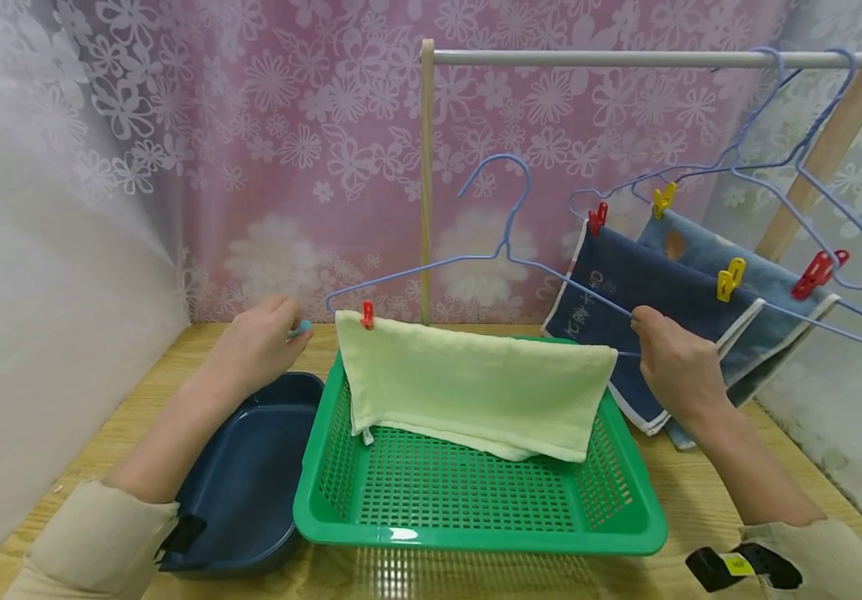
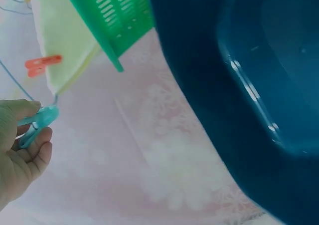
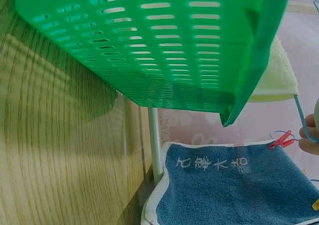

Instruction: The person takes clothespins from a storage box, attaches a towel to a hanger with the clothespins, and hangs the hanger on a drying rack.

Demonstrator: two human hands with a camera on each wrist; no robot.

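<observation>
A pale yellow towel point(image 1: 468, 387) hangs folded over a blue wire hanger point(image 1: 509, 225), above the green basket point(image 1: 476, 537). One red clothespin point(image 1: 368, 315) clips the towel near its left end. My right hand point(image 1: 679, 358) grips the hanger's right shoulder. To the left of the hanger, my left hand point(image 1: 258, 346) pinches a light blue clothespin point(image 2: 47, 116) between thumb and fingers. In the left wrist view this clothespin is close to the hanger's end, beside the towel corner; whether they touch I cannot tell.
A dark blue basin point(image 1: 251, 483) stands left of the basket. At the right, a rack with a metal rail point(image 1: 626, 58) carries two hangers with a navy towel point(image 1: 641, 292) and a lighter blue towel point(image 1: 754, 350), held by red and yellow clothespins. A flowered curtain point(image 1: 288, 167) hangs behind.
</observation>
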